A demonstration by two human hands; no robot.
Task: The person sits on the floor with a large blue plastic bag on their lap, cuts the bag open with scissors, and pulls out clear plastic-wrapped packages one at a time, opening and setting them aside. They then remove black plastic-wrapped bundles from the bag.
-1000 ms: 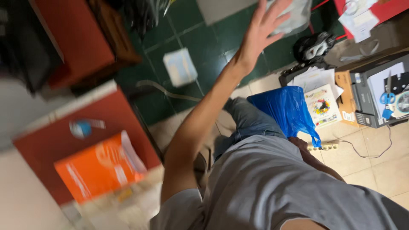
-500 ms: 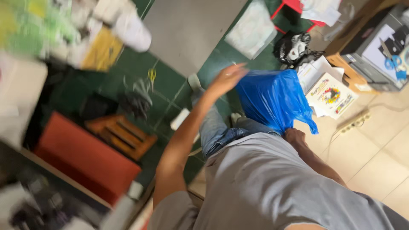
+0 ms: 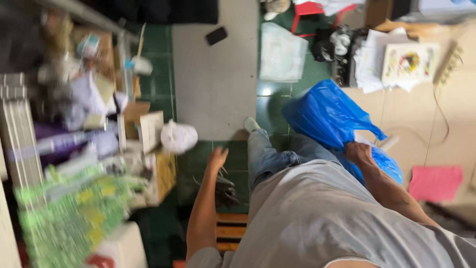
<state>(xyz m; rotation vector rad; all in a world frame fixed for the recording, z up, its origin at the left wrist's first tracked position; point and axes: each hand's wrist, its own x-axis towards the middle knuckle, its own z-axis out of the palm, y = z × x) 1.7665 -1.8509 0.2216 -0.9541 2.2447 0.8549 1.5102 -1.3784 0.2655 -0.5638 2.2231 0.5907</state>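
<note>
Lowered since before: left hand (image 3: 217,158), fingers loosely spread, empty, above green floor tiles (image 3: 198,159). Right hand (image 3: 358,152) grips blue plastic bag (image 3: 327,116); long axis slants away, upper-left.

We have one view only, from a camera worn on the head, looking steeply down our own torso to the floor (image 3: 213,84). It sits close to the body, and the frame is motion-blurred at the left.

Floor (image 3: 163,89) of green tiles, tan toward the right. Lying on it: grey mat (image 3: 215,84) bearing a small black phone (image 3: 216,35); pink cloth (image 3: 435,182); pile of papers (image 3: 379,62); wooden slats (image 3: 231,232); cardboard boxes (image 3: 144,126), blurred.
</note>
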